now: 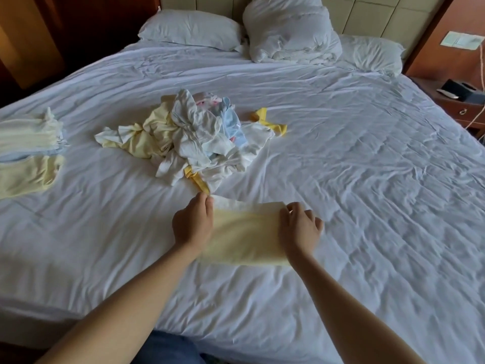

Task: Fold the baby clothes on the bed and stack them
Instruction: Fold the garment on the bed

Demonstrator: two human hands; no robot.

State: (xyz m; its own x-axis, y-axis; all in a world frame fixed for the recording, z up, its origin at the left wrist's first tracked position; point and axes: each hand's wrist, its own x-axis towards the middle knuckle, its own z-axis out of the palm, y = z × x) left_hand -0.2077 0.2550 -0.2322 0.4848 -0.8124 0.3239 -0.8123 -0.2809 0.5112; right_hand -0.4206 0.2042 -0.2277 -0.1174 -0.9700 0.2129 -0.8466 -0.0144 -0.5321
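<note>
The left hand (193, 223) is curled, and the far left corner of a pale yellow garment (244, 233) is pinched between its thumb and fingertips. The far right corner is pinched in the same way by the right hand (299, 227), whose other fingers are loosely bent. The garment is held stretched between the two hands, low over the bed (367, 206), with its long axis running from left to right and its short side pointing away from the person.

Just beyond the garment, slightly to its left, the unfolded pile (189, 132) of white, yellow and blue pieces is found; one yellow strip from it ends right at the left hand's fingertips. Well to the left of the garment, the folded stack (29, 143) is set near the bed's edge. Since the stack lies on that side, the left hand is judged the nearer one for carrying the piece over once the fold is finished.

The garment is smeared by blur, so its kind and the number of folds already made cannot be told, nor whether its near edge rests on the sheet. Its near left corner is covered by the left wrist. The stack is cut off by the edge of the view, and its height cannot be counted.
</note>
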